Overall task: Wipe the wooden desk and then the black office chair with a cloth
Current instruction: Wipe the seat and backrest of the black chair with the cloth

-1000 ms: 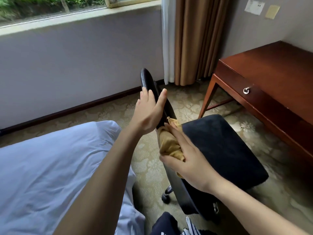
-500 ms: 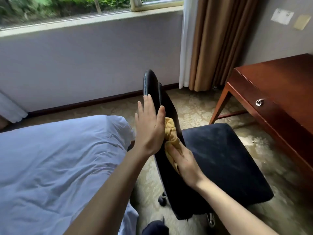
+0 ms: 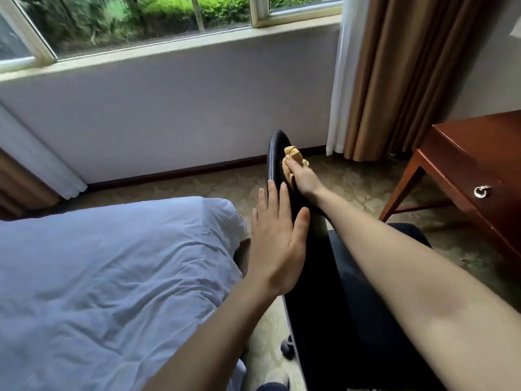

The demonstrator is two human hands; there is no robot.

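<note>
A wide window (image 3: pixel 141 21) at 11 o'clock lets in daylight (green foliage outside) above a pale wall (image 3: pixel 169 108) with a dark baseboard (image 3: pixel 183 172). Brown curtain (image 3: pixel 394 80) and white sheer (image 3: pixel 338 88) hang at 1 o'clock. Patterned beige carpet (image 3: pixel 352 179) covers the floor. A white-sheeted bed (image 3: pixel 98 277) lies at 8 o'clock, a wooden desk (image 3: pixel 479 153) at 3 o'clock.

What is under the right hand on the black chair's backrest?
A bunched yellow cloth, held by the right hand against the backrest near its top. The cloth's part beneath the palm is hidden.
</note>
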